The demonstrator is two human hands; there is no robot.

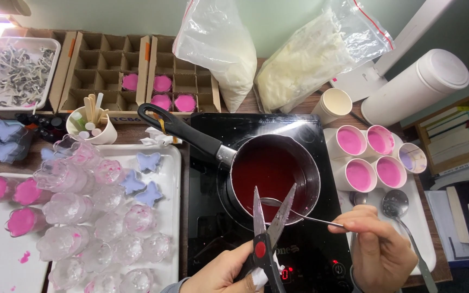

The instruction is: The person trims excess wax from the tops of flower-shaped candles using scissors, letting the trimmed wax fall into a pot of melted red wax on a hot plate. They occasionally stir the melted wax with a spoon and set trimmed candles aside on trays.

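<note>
Around the saucepan [275,176] of red liquid on the black cooktop [207,217] stood paper cups of pink wax [360,174] at 3 o'clock, a tray [172,217] of clear moulds [71,209] at 9 o'clock, and two plastic bags of white flakes [218,49] at 12 o'clock. The left hand [221,274] gripped the scissors [267,228], blades parted and pointing to 12 o'clock over the pan's near rim. The right hand [378,252] pinched a spoon [299,212], lying across toward 9 o'clock, bowl over the liquid between the blades.

My left hand [221,274] and right hand [378,247] are bare, without rings, and a grey-blue cuff edge shows just behind each set of fingers.
</note>
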